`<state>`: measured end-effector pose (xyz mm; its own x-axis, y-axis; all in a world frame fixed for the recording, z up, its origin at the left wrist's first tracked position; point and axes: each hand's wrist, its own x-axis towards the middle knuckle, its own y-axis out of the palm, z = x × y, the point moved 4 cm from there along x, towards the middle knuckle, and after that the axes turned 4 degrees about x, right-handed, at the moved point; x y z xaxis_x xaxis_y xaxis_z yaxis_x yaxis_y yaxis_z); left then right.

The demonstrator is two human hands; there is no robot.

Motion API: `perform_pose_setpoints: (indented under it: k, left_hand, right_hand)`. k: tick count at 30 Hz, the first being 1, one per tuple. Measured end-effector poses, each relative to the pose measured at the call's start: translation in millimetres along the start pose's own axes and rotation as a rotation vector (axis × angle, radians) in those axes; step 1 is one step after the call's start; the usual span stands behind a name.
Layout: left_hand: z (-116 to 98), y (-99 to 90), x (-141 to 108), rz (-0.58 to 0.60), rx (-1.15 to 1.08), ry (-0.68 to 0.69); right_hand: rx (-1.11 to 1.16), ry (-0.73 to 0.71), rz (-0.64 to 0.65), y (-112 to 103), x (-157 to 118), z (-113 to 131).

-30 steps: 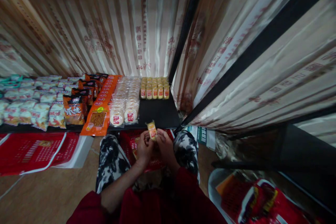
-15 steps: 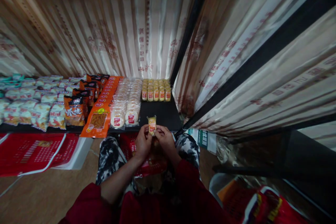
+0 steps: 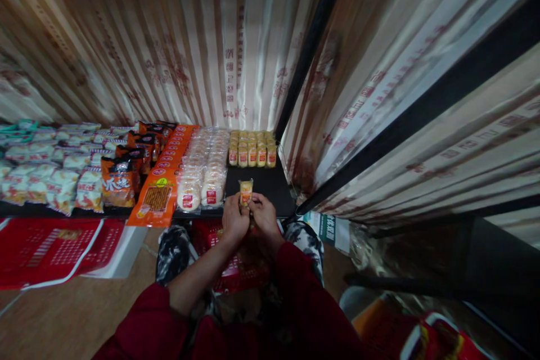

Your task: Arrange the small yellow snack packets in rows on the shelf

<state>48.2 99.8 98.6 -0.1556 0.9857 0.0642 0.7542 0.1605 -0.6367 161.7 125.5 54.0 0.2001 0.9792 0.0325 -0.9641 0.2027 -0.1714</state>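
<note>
Many folds of curtain (image 3: 189,39) rise behind the black counter (image 3: 280,184). Below its left part we see a red bag (image 3: 84,250); a red basket (image 3: 236,273) sits between our knees. Across the counter, from the left, lie white packs (image 3: 63,185), orange-black bags (image 3: 118,183), an orange strip (image 3: 169,163) and clear-wrapped cakes (image 3: 212,177), with yellow packets (image 3: 252,152) in rows at the back right. Our left hand (image 3: 235,219) and right hand (image 3: 265,218) share one closed grip: fingertips pinch the packet (image 3: 246,191) from both sides, near the counter's front edge, in front of the rows.
</note>
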Motion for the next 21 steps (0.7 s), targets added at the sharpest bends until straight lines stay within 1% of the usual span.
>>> perform_pose_setpoints:
  k: [3, 8, 11, 16, 21]
  left_hand:
    - [-1, 1.8, 5, -0.003, -0.031, -0.029]
    - [-1, 3.5, 11, -0.006, -0.101, -0.044]
    - [-1, 4.5, 14, -0.009, -0.134, -0.063]
    - [-3, 8.8, 20, 0.034, -0.177, -0.083]
    - [-3, 14.1, 27, 0.019, -0.195, -0.091]
  right_hand:
    - [0.062, 0.044, 0.010, 4, 9, 2]
    - [0.110, 0.072, -0.008, 13, 22, 7]
    - [0.064, 0.077, -0.029, 18, 30, 7]
    - [-0.055, 0.030, -0.057, 22, 44, 5]
    - [-0.100, 0.011, -0.067, 26, 55, 3]
